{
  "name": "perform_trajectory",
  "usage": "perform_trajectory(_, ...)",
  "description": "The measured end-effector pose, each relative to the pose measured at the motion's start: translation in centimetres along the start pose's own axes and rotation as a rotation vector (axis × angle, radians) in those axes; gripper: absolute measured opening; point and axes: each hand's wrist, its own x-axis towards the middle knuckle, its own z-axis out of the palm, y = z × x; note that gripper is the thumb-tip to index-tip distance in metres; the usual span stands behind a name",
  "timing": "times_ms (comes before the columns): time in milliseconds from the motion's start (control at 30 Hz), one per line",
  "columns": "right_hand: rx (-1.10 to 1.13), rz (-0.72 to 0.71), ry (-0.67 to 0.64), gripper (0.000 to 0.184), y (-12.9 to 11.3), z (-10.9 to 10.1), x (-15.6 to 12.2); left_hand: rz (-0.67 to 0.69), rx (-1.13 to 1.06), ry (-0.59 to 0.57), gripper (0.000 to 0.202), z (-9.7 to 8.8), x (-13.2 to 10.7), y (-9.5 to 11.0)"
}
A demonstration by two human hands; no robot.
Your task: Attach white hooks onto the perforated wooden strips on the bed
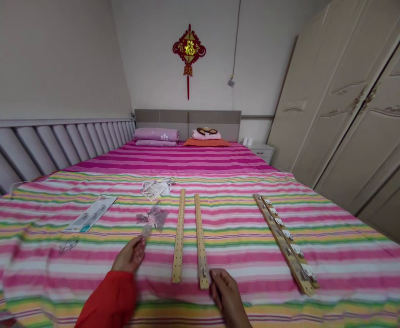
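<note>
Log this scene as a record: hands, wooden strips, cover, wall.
Left hand: fingertips at a small translucent piece, near a sheer lilac bunch; grip unclear
Right hand: beside the near end of the right middle strip; contact unclear
Left middle strip: dotted, apart from its neighbour
Right-side strips: side by side, bearing white pieces
Striped cover: under everything listed above
Wall: red ornament

Two strips (178, 237) are lying side by side toward the near edge of the bed (230, 237), another pair (281, 239) is resting toward the right edge, bags (156, 217) are sitting left of centre, cards (154, 189) lying behind them, pillows (155, 134) occupying the far edge's left half.
</note>
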Motion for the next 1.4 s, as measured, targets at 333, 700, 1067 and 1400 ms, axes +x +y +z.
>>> perform_trajectory(333, -0.112, -0.197, 0.058, 0.048, -5.5, 0.9, -0.4, -0.263, -0.053, -0.311, 0.012, 3.2, -9.0, -2.1)
perform_trajectory(700, -0.393, -0.619, 0.001, 0.027, -8.2, 2.6, -2.7, -0.106, 0.211, -0.553, 0.031, 4.5, -12.2, -5.3)
perform_trajectory(1067, -0.255, -0.426, -0.034, 0.029, -7.6, 3.2, -2.5, -0.004, 0.303, -0.610, 0.037, 5.7, -12.1, -5.4)
perform_trajectory(1400, -0.009, -0.126, -0.009, 0.039, -7.1, 3.0, 0.9, 0.405, 0.562, -0.617, 0.030, 8.8, -8.0, -7.3)
